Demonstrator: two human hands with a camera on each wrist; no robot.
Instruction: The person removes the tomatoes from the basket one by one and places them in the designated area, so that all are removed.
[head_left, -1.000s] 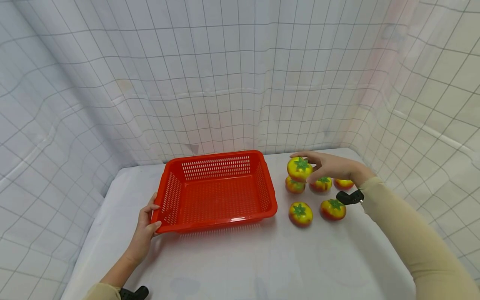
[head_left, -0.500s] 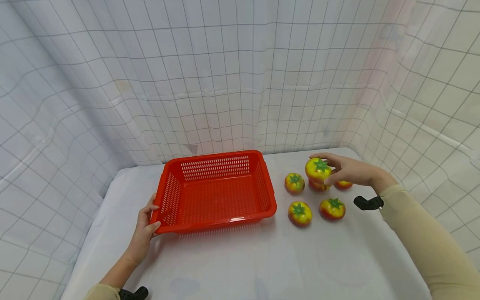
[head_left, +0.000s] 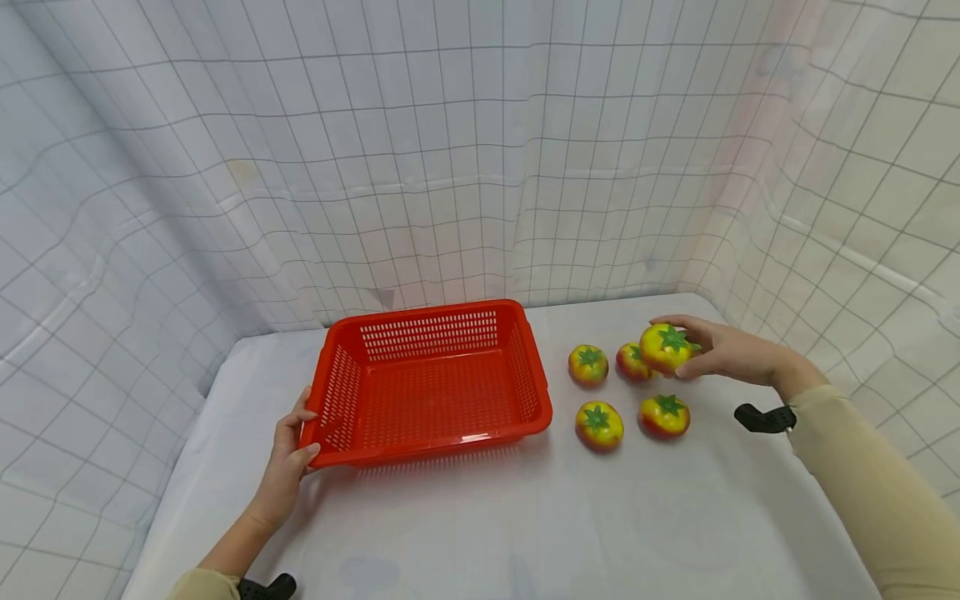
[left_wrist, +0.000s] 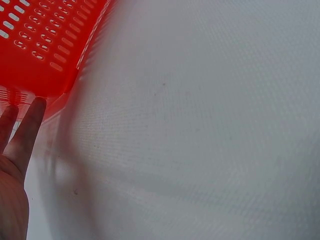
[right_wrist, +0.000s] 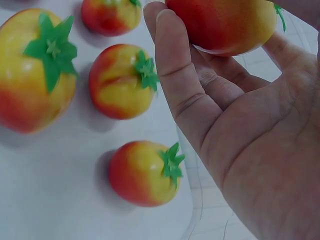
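In the head view my left hand (head_left: 283,467) holds the left front corner of a red plastic basket (head_left: 442,449), thumb on the rim. The left wrist view catches its fingers (left_wrist: 31,125) against the slotted basket wall (left_wrist: 55,30). At the right, my right hand (head_left: 738,353) grips a yellow-and-red tomato (head_left: 664,348) with a green star-shaped top, raised above the others. That tomato (right_wrist: 225,25) is partly cut off in the right wrist view. Another tomato (head_left: 631,363) sits just left of the held one, partly covered by it. Nothing lies in the basket.
More tomatoes stand on the white-covered table (head_left: 480,533): one at the back left (head_left: 588,365), one in front (head_left: 599,427) and one beside that (head_left: 664,416). White gridded curtains (head_left: 435,192) close off the back and both sides.
My right hand has carried the tomato to the right, past the other tomatoes in the back row, which uncovers the back-left one. The left hand and the basket have stayed in place.
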